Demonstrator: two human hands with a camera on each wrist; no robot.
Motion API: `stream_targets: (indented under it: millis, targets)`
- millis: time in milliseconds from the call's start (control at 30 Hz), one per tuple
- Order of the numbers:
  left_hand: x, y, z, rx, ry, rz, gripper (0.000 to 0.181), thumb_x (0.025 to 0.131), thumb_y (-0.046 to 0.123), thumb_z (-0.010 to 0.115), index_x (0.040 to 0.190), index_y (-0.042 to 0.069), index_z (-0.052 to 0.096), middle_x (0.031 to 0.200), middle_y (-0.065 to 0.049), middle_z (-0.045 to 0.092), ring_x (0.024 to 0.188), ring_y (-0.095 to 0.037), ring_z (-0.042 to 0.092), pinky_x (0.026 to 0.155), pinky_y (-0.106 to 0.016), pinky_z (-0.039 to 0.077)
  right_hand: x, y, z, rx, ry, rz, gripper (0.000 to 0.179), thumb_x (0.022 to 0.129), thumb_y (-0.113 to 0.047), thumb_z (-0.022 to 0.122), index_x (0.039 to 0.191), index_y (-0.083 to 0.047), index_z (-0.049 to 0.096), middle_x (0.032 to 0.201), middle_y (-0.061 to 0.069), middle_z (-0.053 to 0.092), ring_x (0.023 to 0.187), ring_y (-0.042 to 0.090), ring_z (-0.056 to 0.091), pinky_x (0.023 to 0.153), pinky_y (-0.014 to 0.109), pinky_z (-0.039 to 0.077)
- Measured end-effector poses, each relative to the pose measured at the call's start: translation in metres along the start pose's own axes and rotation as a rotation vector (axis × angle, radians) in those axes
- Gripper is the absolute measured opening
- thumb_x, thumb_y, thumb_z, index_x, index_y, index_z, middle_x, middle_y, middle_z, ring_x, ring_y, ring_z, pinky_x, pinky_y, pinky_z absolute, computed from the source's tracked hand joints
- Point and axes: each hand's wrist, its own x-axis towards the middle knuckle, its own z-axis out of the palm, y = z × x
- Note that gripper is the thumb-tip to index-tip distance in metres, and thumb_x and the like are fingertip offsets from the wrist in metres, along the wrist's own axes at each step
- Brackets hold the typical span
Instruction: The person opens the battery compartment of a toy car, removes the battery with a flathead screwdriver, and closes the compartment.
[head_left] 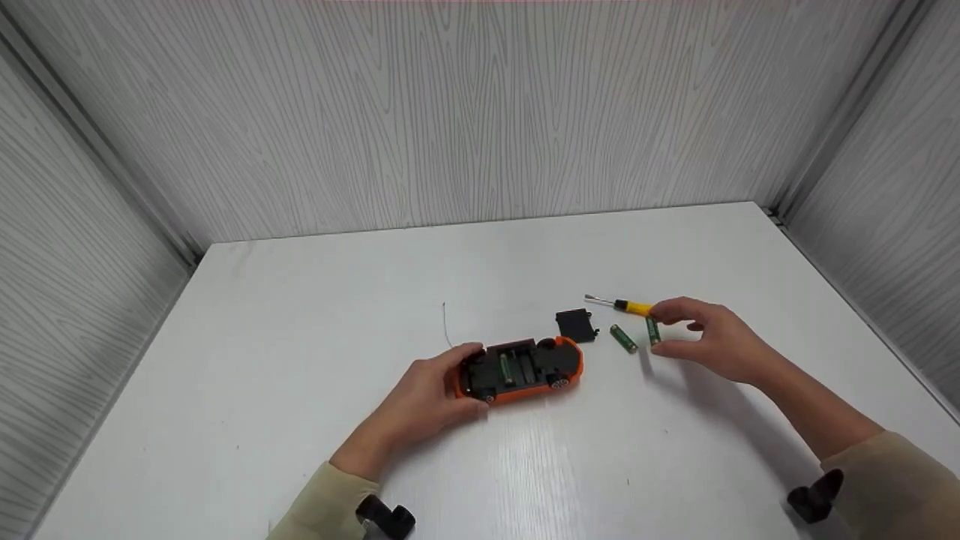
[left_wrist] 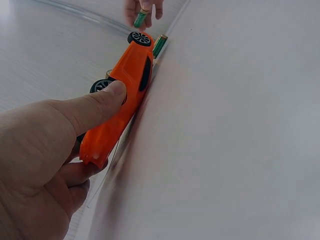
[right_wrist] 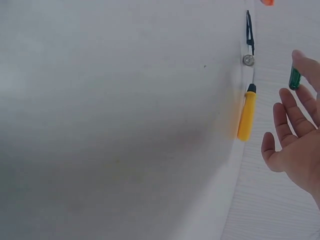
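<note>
An orange toy car (head_left: 525, 392) lies wheels-up on the table, its battery compartment uncovered with one green battery (head_left: 506, 368) inside. Gripping the car's rear or front end is my left hand (head_left: 431, 394), thumb on the near side and fingers on the far side. My right hand (head_left: 716, 341) pinches a second green battery (head_left: 653, 330) between thumb and fingertip, raised off the table. Just left of it a third battery (head_left: 623, 339) lies on the table. In the right wrist view the pinched battery (right_wrist: 295, 78) shows partly behind the thumb.
Beyond the car lies a black battery cover (head_left: 576, 325). A yellow-handled screwdriver (head_left: 636, 308) lies just past the right hand's fingers. A thin wire (head_left: 446, 326) sticks out from the car's left end. Grained panels (head_left: 480, 112) wall the white table (head_left: 337, 300).
</note>
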Motion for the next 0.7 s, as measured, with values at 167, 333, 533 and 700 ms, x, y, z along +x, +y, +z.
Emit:
stream_targets:
  millis: [167, 333, 533, 700]
  targets:
    - [-0.001, 0.0, -0.001, 0.004, 0.001, 0.008, 0.081, 0.088, 0.025, 0.09, 0.158, 0.017, 0.051, 0.145, -0.005, 0.064, 0.132, -0.022, 0.058, 0.114, -0.049, 0.041, 0.0, 0.004, 0.001, -0.007, -0.02, 0.014, 0.05, 0.093, -0.03, 0.085, 0.137, -0.013, 0.067, 0.134, 0.005, 0.07, 0.128, 0.034, 0.062, 0.105, 0.057, 0.044]
    - [-0.001, -0.001, 0.0, 0.002, 0.001, 0.009, 0.081, 0.088, 0.026, 0.09, 0.159, 0.017, 0.05, 0.145, -0.005, 0.064, 0.132, -0.022, 0.057, 0.114, -0.049, 0.041, 0.0, 0.005, 0.0, -0.001, -0.03, 0.022, 0.05, 0.093, -0.029, 0.085, 0.137, -0.013, 0.067, 0.135, 0.006, 0.07, 0.128, 0.034, 0.061, 0.106, 0.057, 0.044]
    - [-0.001, 0.0, 0.0, 0.008, 0.004, 0.006, 0.081, 0.088, 0.028, 0.09, 0.159, 0.018, 0.051, 0.144, -0.005, 0.064, 0.127, -0.02, 0.059, 0.111, -0.047, 0.043, 0.001, 0.007, 0.002, 0.0, -0.045, 0.044, 0.05, 0.093, -0.027, 0.085, 0.137, -0.011, 0.067, 0.135, 0.009, 0.07, 0.127, 0.034, 0.061, 0.107, 0.059, 0.044]
    - [-0.001, 0.0, 0.0, 0.009, 0.004, -0.001, 0.081, 0.088, 0.028, 0.09, 0.159, 0.018, 0.051, 0.143, -0.004, 0.065, 0.126, -0.019, 0.059, 0.111, -0.047, 0.043, 0.004, 0.011, 0.005, -0.011, -0.058, 0.062, 0.048, 0.093, -0.023, 0.085, 0.135, -0.009, 0.068, 0.133, 0.01, 0.069, 0.125, 0.034, 0.061, 0.108, 0.058, 0.047]
